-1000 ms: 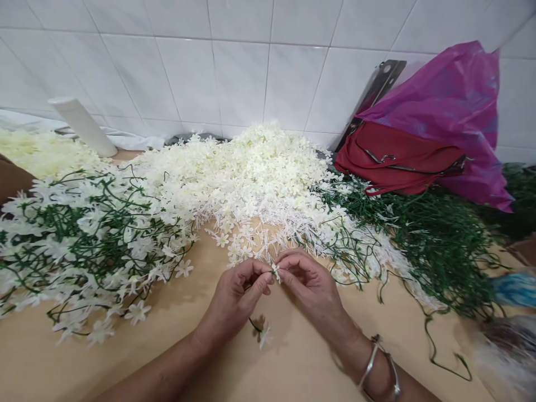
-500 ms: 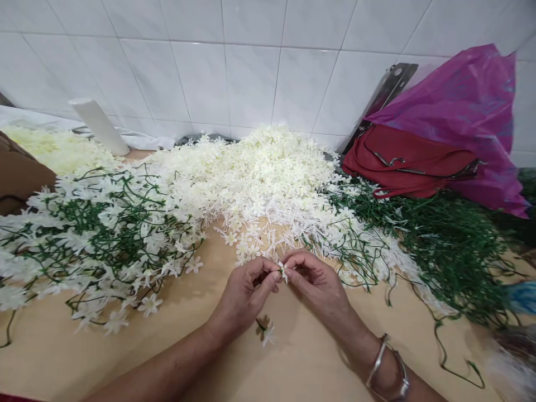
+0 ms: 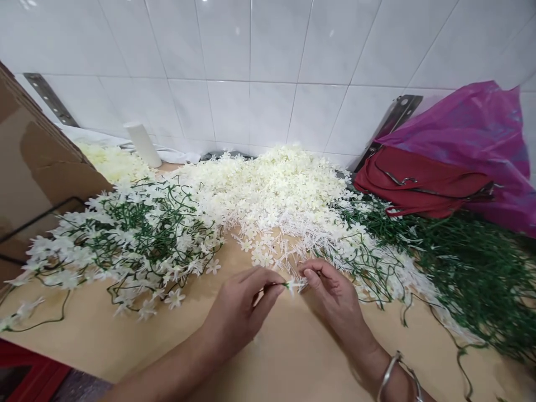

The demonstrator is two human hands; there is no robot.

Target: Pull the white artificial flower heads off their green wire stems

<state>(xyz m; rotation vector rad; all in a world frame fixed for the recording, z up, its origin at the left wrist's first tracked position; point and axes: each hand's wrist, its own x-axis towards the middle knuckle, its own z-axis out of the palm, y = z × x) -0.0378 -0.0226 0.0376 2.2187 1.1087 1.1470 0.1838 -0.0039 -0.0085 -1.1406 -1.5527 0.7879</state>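
Observation:
My left hand (image 3: 245,307) pinches the green stem end of a small white artificial flower (image 3: 292,286) between thumb and forefinger. The petals point right, toward my right hand (image 3: 335,298). That hand is a little apart from the flower, with thumb and forefinger closed together; whether something tiny sits between them I cannot make out. Just beyond my hands lie loose white blossoms (image 3: 262,254) and thin white stamen-like pieces (image 3: 288,245). To the left is a heap of white flowers on green stems (image 3: 146,229).
A large pile of cream blossoms (image 3: 272,178) lies against the tiled wall (image 3: 272,106). Green stems (image 3: 469,262) are massed at right, below a red handbag (image 3: 422,181) and purple plastic bag (image 3: 469,123). A cardboard box (image 3: 46,151) and white cylinder (image 3: 143,145) stand left.
My right fingers have drawn away from the flower, while my left hand still holds it by the stem. The view has swung left, bringing in more of the box.

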